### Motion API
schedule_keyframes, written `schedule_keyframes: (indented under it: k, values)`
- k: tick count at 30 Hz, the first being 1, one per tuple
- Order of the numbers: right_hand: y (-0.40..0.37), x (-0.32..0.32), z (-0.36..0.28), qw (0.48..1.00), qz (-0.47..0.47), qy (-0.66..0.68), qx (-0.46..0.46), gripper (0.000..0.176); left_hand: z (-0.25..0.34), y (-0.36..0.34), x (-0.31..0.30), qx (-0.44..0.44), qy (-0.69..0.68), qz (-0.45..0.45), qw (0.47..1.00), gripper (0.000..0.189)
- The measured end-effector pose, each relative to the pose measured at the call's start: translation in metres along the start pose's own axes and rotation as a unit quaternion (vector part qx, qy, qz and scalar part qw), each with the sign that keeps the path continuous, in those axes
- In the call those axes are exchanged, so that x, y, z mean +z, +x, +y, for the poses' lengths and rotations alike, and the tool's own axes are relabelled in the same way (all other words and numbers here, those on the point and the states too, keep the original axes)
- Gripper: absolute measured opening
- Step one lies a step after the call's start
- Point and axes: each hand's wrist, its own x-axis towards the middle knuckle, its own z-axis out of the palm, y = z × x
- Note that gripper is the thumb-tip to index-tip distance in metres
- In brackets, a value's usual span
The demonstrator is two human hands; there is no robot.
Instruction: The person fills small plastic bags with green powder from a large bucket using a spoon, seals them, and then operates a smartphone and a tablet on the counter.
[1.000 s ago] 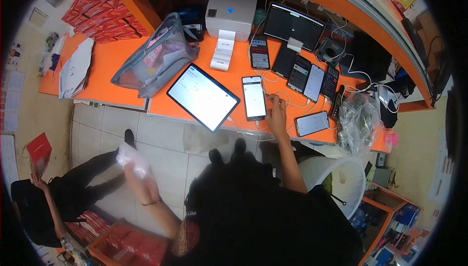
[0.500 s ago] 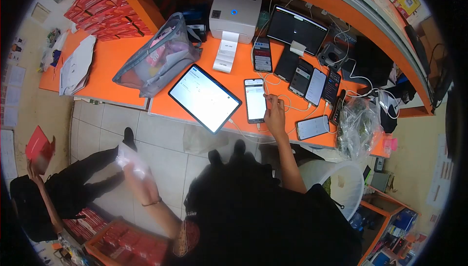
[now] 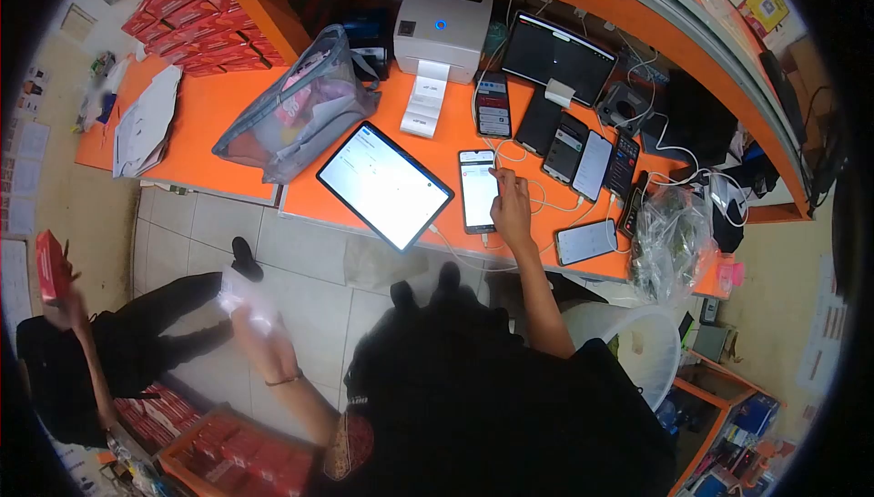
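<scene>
My left hand (image 3: 266, 348), with a band at the wrist, is out over the tiled floor and grips a translucent plastic packet (image 3: 240, 293). What is inside the packet is blurred. At the counter, my right hand (image 3: 511, 208) reaches over a smartphone (image 3: 478, 189) lying face up with a white screen. A fingertip is at the upper right of that screen; the hand holds nothing. Left of the phone lies a tablet (image 3: 385, 186) with a bright screen, its corner over the counter's front edge. A cable runs from the phone's lower end.
On the orange counter (image 3: 410, 153) are a label printer (image 3: 443, 25), a grey mesh bag (image 3: 296, 110), several more phones, a dark monitor (image 3: 559, 55) and clear plastic wrap (image 3: 672, 238). A white bin (image 3: 651, 351) stands at right. Another person (image 3: 68, 365) at left holds a red box (image 3: 53, 268).
My right fingertip has moved slightly up the phone's screen. My left hand keeps the packet in about the same place. The other person's red box has turned and shifted left.
</scene>
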Motion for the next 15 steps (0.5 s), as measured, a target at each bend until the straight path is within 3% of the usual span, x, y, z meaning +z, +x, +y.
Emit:
schedule_keyframes:
  k: [6,9,11,13,15]
  values:
    - [0.01,0.014,-0.002,0.999,-0.002,-0.004,-0.032,0.053,-0.001,0.002,-0.008,0.01,0.005,0.017,1.0,0.037]
    - [0.01,0.019,-0.003,0.999,-0.033,-0.034,-0.024,0.053,0.0,0.0,-0.007,0.012,0.003,0.025,1.0,0.038]
    - [0.006,0.02,-0.002,0.991,-0.104,-0.08,-0.009,0.053,0.0,-0.002,-0.005,0.014,0.001,0.031,0.999,0.038]
    - [0.012,0.014,-0.002,0.995,-0.071,-0.066,-0.002,0.052,0.002,-0.006,0.0,0.02,-0.003,0.037,0.999,0.039]
    - [0.017,0.002,-0.005,0.998,-0.042,-0.052,0.006,0.052,0.009,-0.014,0.005,0.009,0.032,0.003,0.999,0.01]
